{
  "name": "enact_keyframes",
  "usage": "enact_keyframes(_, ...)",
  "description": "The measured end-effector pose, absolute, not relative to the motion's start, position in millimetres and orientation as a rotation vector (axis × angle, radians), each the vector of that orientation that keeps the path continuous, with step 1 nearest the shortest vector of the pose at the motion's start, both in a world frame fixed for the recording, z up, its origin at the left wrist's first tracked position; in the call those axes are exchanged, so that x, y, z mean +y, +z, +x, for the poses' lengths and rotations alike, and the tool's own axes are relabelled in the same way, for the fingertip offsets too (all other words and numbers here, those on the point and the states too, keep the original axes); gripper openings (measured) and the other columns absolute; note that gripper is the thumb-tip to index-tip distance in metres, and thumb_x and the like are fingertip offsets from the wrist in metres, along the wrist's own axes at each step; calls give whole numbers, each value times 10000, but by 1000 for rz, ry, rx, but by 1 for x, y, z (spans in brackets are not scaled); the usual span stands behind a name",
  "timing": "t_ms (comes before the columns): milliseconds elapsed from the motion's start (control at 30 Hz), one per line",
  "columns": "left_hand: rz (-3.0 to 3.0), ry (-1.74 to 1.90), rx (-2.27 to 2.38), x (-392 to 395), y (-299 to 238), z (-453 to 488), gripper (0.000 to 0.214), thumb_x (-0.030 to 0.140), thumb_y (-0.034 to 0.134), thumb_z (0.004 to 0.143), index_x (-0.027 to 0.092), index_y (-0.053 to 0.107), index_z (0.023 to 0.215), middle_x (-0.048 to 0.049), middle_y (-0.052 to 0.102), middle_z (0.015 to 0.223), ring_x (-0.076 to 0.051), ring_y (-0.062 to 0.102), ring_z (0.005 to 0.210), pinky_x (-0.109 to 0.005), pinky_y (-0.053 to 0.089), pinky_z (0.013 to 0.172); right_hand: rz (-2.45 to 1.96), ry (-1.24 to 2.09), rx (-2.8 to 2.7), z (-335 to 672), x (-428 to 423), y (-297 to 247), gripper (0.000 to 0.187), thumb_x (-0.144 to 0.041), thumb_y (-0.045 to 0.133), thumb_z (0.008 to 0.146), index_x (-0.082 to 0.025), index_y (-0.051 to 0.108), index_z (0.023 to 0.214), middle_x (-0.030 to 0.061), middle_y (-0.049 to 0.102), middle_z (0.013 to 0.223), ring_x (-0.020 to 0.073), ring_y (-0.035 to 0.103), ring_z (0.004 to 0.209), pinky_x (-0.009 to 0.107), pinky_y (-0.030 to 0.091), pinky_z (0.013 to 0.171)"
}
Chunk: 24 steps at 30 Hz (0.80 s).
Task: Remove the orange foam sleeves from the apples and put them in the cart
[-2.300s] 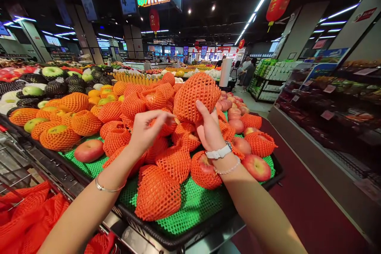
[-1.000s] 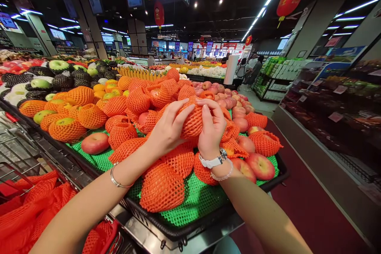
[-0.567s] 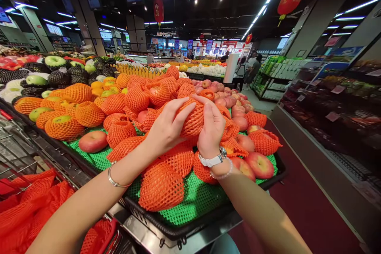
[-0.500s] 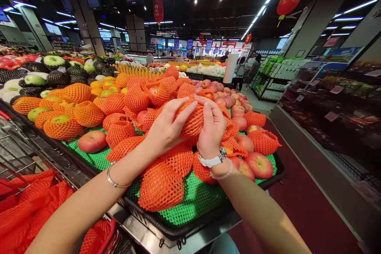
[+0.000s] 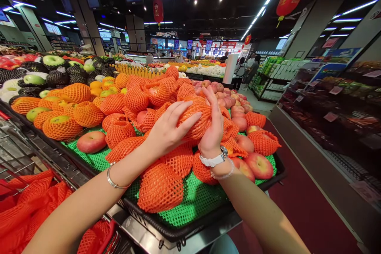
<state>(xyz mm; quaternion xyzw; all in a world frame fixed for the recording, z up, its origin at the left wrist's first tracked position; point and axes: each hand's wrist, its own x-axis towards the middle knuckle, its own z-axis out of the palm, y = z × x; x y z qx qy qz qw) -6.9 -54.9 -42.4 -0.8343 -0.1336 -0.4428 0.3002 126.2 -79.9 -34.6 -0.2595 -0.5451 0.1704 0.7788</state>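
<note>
An apple in an orange foam net [image 5: 197,117] is held between my two hands, above the front of the heaped fruit. My left hand [image 5: 169,127] cups its left side, thumb and fingers lying over the net. Against its right side rests my right hand [image 5: 213,125], palm inward and fingers raised nearly straight. The net covers most of the fruit. Below lie more netted apples, one large netted apple [image 5: 160,187] nearest me. A bare red apple [image 5: 91,142] sits to the left, and another bare apple [image 5: 259,165] to the right.
The black crate [image 5: 178,233] has a green mesh liner [image 5: 190,206]. Yellow-green fruit in orange nets [image 5: 61,127] lies at the left. A shopping cart [image 5: 14,139] with loose red-orange nets [image 5: 32,210] stands at the lower left. Shelves [image 5: 327,115] line the right side.
My right hand's fingers have straightened and lifted off the top of the netted apple. The left fingers have spread a little, and more of the net shows.
</note>
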Motion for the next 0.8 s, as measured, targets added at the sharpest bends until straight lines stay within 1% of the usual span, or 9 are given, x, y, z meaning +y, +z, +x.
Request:
enact_keyframes(167,-2186,-1185,-326,-56,-41,-6,608,238,637,822,155,352,1353,-213,448,1302,-317,441,1248,-507,465,997,-480,497,-1187,125,-79,-35,304,-317,444,912,-215,712,1012,23,694,1142,196,589,1166,418,360,1124)
enact_keyframes(267,-2185,-1193,-350,-56,-41,-6,592,256,611,840,183,337,1360,-199,454,1306,-308,448,1246,-503,482,976,-488,515,-1150,124,-79,-36,300,-329,453,913,-213,717,997,23,707,1113,199,620,1112,428,404,1087)
enact_keyframes(367,-2186,-1193,-382,-54,-42,-6,602,261,609,840,205,322,1366,-187,456,1308,-305,458,1241,-500,481,978,-515,525,-1143,124,-80,-36,310,-363,458,920,-214,708,1026,24,698,1138,195,612,1126,418,416,1079)
enact_keyframes(500,-2199,-1208,-393,-52,-44,-6,617,250,607,841,215,303,1377,-188,456,1309,-308,454,1245,-510,476,978,-529,527,-1178,124,-79,-36,349,-398,424,939,-218,698,1060,24,676,1183,188,576,1187,411,371,1121)
enact_keyframes(600,-2213,-1192,-370,-52,-44,-6,627,249,634,824,185,323,1364,-201,445,1308,-317,447,1244,-513,470,987,-537,480,-1196,124,-76,-38,427,-444,334,962,-240,632,1189,12,567,1345,174,434,1337,393,255,1190)
enact_keyframes(667,-2210,-1178,-354,-52,-43,-6,632,240,654,808,165,342,1351,-206,439,1307,-319,444,1244,-508,459,1005,-516,467,-1179,124,-73,-39,469,-481,318,956,-264,523,1319,-9,437,1463,171,323,1408,395,188,1214)
enact_keyframes(700,-2206,-1174,-349,-53,-43,-6,633,235,661,803,159,347,1348,-207,437,1308,-319,444,1244,-505,455,1012,-503,475,-1185,125,-73,-39,480,-487,327,951,-278,479,1355,-18,403,1486,170,307,1416,395,183,1216)
enact_keyframes(733,-2201,-1173,-347,-53,-42,-6,635,234,663,801,158,349,1347,-205,437,1307,-318,445,1244,-503,454,1014,-499,492,-1209,125,-73,-39,473,-479,338,950,-289,468,1363,-25,408,1483,167,320,1410,392,199,1214)
enact_keyframes(800,-2195,-1178,-351,-53,-42,-6,633,239,656,808,169,343,1354,-199,444,1305,-313,448,1242,-503,461,1008,-513,504,-1274,125,-75,-38,417,-422,340,962,-293,532,1308,-29,496,1417,158,395,1367,381,257,1197)
